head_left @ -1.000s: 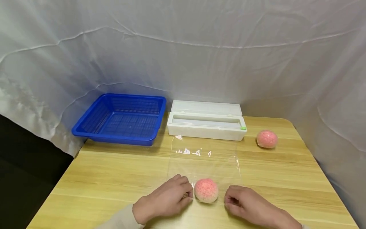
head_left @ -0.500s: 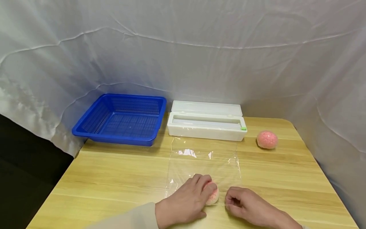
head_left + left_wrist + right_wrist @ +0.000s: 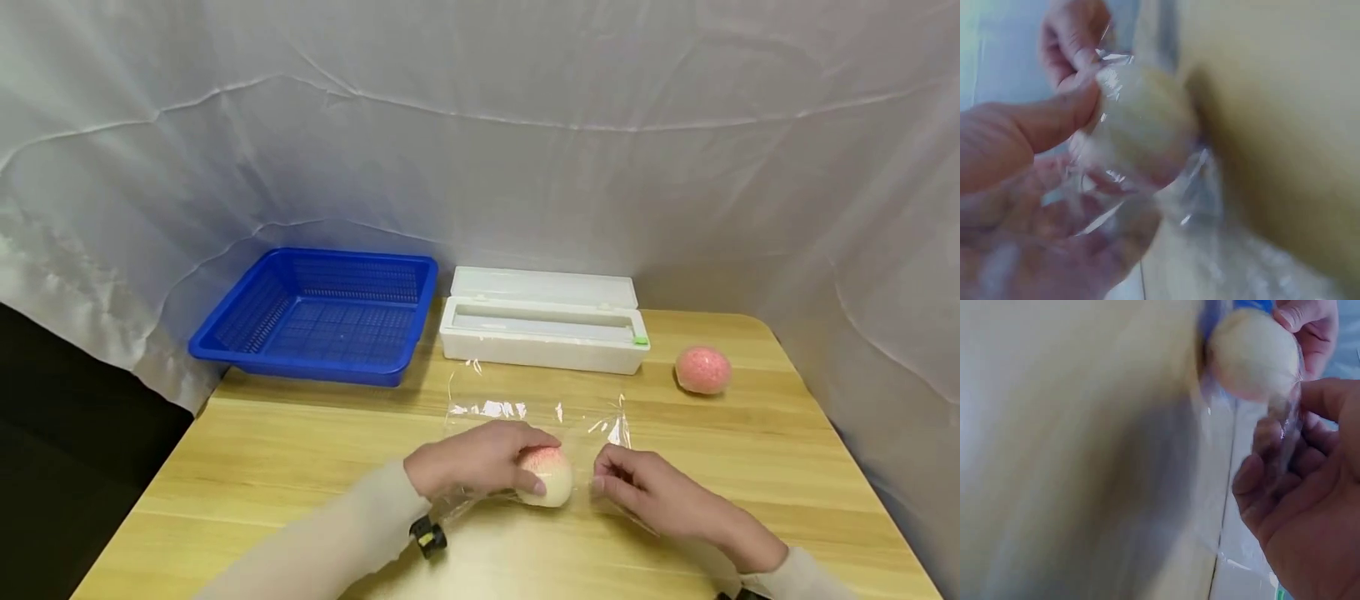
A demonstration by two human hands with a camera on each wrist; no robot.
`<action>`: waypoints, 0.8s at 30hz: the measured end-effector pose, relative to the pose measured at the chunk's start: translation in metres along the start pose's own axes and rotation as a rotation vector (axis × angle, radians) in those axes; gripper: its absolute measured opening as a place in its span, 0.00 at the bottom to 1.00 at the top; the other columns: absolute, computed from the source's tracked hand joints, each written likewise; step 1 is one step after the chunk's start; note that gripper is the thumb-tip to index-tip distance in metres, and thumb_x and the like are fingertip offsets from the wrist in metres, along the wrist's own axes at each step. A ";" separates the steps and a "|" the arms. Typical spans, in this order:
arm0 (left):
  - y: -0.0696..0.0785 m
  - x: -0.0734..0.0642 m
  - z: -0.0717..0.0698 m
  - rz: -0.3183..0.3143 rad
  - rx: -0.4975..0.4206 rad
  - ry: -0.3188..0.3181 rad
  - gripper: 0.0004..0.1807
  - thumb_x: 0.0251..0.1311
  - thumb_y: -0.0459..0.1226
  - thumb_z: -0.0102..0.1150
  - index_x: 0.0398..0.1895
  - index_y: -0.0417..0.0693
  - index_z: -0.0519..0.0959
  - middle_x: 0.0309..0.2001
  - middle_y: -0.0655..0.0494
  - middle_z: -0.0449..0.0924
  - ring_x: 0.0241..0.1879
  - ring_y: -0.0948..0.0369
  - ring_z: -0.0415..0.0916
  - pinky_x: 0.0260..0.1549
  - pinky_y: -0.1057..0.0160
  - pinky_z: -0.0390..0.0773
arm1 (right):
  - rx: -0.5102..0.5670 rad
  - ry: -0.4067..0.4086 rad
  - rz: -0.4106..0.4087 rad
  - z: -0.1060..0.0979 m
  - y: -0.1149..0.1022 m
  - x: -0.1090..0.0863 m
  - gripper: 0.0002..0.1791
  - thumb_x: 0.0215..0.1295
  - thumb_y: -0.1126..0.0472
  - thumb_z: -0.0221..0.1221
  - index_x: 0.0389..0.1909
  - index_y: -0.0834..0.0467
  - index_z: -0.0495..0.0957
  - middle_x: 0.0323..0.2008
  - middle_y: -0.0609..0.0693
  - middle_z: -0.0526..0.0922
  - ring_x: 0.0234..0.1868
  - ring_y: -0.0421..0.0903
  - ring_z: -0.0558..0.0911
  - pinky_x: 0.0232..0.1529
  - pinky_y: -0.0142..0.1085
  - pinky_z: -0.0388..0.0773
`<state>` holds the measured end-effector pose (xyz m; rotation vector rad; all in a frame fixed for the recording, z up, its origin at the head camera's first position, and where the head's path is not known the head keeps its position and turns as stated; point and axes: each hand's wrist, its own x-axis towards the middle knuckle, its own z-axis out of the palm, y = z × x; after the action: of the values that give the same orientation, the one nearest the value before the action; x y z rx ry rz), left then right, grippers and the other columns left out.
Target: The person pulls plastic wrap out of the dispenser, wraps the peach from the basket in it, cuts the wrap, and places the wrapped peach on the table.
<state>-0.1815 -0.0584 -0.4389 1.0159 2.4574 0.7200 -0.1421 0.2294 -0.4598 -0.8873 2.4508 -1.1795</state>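
Note:
A pink-and-cream peach (image 3: pixel 551 479) is gripped by my left hand (image 3: pixel 480 458), thumb on the near side and fingers over the far side. Clear plastic wrap (image 3: pixel 495 408) runs under the peach and back toward the white box. In the left wrist view, the film lies over the peach (image 3: pixel 1141 119) and between it and the fingers. Just to the right, my right hand (image 3: pixel 660 492) pinches the edge of the wrap between thumb and fingers. The right wrist view shows this film (image 3: pixel 1285 431) stretched from the peach (image 3: pixel 1254 356) across the curled fingers.
A white wrap dispenser box (image 3: pixel 543 350) with its lid raised stands at the back of the wooden table (image 3: pixel 315 450). To its left is a blue basket (image 3: pixel 322 372). A second pink peach (image 3: pixel 703 370) sits at the back right. Pale curtains surround the table.
My left hand has moved from the left of the peach onto it, and the peach has turned, showing more cream. The right hand has risen slightly, lifting the wrap's edge.

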 end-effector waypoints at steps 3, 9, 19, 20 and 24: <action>-0.010 0.011 -0.011 -0.038 -0.138 -0.099 0.34 0.66 0.48 0.72 0.74 0.57 0.75 0.60 0.63 0.84 0.55 0.68 0.78 0.61 0.64 0.76 | 0.051 -0.019 0.050 -0.007 0.006 0.007 0.09 0.82 0.52 0.56 0.43 0.54 0.78 0.26 0.40 0.74 0.27 0.33 0.73 0.26 0.31 0.73; -0.022 0.026 -0.025 -0.030 -0.259 -0.233 0.28 0.69 0.44 0.69 0.71 0.55 0.78 0.56 0.64 0.84 0.53 0.68 0.78 0.62 0.64 0.74 | 0.111 0.044 0.111 -0.016 0.025 0.014 0.10 0.80 0.54 0.57 0.47 0.58 0.79 0.29 0.46 0.76 0.31 0.37 0.75 0.31 0.33 0.75; -0.039 0.039 -0.029 -0.117 -0.469 -0.262 0.21 0.69 0.41 0.68 0.63 0.46 0.82 0.55 0.54 0.85 0.55 0.60 0.79 0.61 0.59 0.77 | -0.235 0.456 0.349 -0.031 0.051 0.008 0.14 0.79 0.51 0.59 0.36 0.56 0.82 0.25 0.47 0.78 0.28 0.43 0.73 0.29 0.35 0.70; -0.041 0.040 -0.029 -0.127 -0.496 -0.258 0.19 0.69 0.40 0.69 0.60 0.44 0.82 0.51 0.53 0.85 0.51 0.60 0.79 0.57 0.60 0.79 | -0.319 0.530 0.347 -0.031 0.048 0.007 0.14 0.79 0.51 0.60 0.36 0.56 0.83 0.26 0.47 0.79 0.29 0.43 0.74 0.30 0.36 0.70; -0.046 0.042 -0.031 -0.157 -0.585 -0.250 0.14 0.68 0.38 0.69 0.50 0.41 0.79 0.42 0.53 0.80 0.41 0.60 0.75 0.43 0.64 0.78 | -0.560 0.739 0.059 -0.016 0.019 0.011 0.09 0.76 0.58 0.61 0.38 0.59 0.84 0.30 0.50 0.85 0.29 0.48 0.80 0.29 0.44 0.79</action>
<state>-0.2503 -0.0650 -0.4478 0.6317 1.9097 1.0938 -0.1667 0.2413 -0.4644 -0.5376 3.4876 -0.9081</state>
